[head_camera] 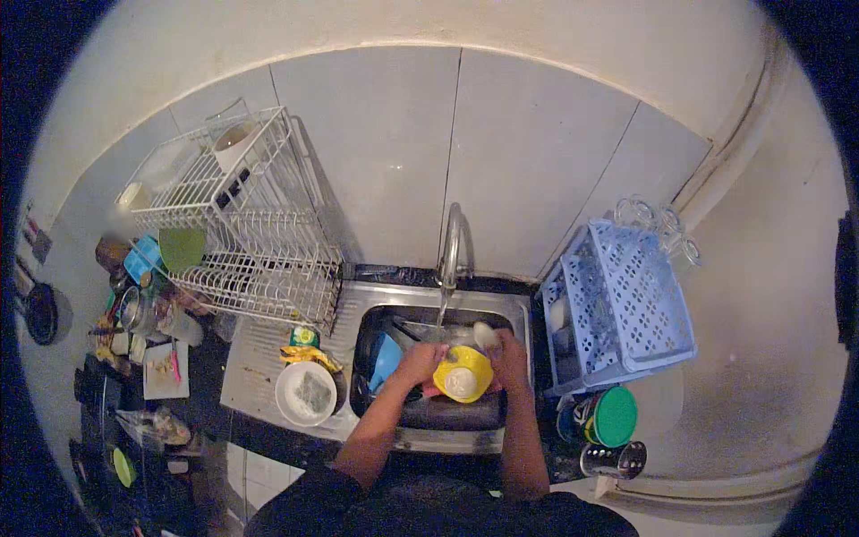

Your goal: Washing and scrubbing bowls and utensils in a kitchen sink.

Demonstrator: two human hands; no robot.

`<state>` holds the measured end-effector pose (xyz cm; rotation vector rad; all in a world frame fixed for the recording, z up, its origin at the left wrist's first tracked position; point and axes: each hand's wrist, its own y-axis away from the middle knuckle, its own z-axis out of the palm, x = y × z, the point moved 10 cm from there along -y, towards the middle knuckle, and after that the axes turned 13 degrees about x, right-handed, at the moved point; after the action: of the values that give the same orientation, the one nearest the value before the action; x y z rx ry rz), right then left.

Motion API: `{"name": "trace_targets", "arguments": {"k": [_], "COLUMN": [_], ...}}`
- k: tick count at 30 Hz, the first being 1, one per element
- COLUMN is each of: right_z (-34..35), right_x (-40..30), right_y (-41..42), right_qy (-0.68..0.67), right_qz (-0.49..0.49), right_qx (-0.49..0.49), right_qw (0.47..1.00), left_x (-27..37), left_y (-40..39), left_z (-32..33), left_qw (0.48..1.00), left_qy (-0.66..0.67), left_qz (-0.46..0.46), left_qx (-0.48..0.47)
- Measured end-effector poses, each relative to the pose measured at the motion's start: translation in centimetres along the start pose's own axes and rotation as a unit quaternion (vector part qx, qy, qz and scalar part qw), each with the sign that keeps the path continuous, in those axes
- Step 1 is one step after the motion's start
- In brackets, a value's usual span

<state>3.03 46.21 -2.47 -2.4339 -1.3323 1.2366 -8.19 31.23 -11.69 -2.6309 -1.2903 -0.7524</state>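
Observation:
My left hand (423,364) grips the left rim of a yellow bowl (478,370) above the stainless-steel sink (517,315). A pale round patch shows in the bowl; whether it is water, foam or an object I cannot tell. In my right hand (510,360), at the bowl's right side, is a small whitish rounded item (484,334), too blurred to name. The curved metal faucet (453,241) stands behind, with its outlet above the basin. A blue plastic piece (385,362) leans at the basin's left. Something red shows partly beneath the bowl.
On the drainboard (258,349) sit a white bowl (290,399) with a scouring pad (313,393) and a yellow packet (309,356). A white wire dish rack (268,262) rises to the left. At right stand a light-blue plastic basket (644,302) and a green-lidded container (615,416).

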Motion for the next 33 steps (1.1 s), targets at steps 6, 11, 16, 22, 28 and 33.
{"name": "trace_targets", "arguments": {"k": [6,11,16,22,28,33], "right_z": [0.8,2.3,1.1,-1.4,-2.7,-5.2], "right_x": [5.2,4.1,-0.9,-6.0,-6.3,-6.6], "right_y": [1.6,4.1,5.3,4.0,3.0,1.9], "right_qy": [0.051,-0.374,-0.475,-0.231,-0.199,-0.201], "right_qz": [0.104,0.301,0.299,-0.005,-0.05,-0.036], "right_qx": [-0.014,0.028,0.003,-0.01,-0.038,0.073], "right_qw": [0.993,0.877,0.828,0.973,0.978,0.976], "left_x": [4.4,2.1,3.1,3.3,3.7,5.8], "left_y": [1.4,1.5,6.2,6.8,6.7,7.1], "left_z": [-0.4,-0.7,1.8,-2.2,-2.3,-3.2], "left_qw": [0.991,0.961,0.747,0.733,0.744,0.61], "left_qy": [-0.028,0.238,0.616,0.649,0.647,0.775], "left_qz": [0.127,0.063,-0.24,-0.203,-0.168,-0.163], "left_qx": [-0.038,0.127,-0.073,0.018,-0.003,-0.023]}}
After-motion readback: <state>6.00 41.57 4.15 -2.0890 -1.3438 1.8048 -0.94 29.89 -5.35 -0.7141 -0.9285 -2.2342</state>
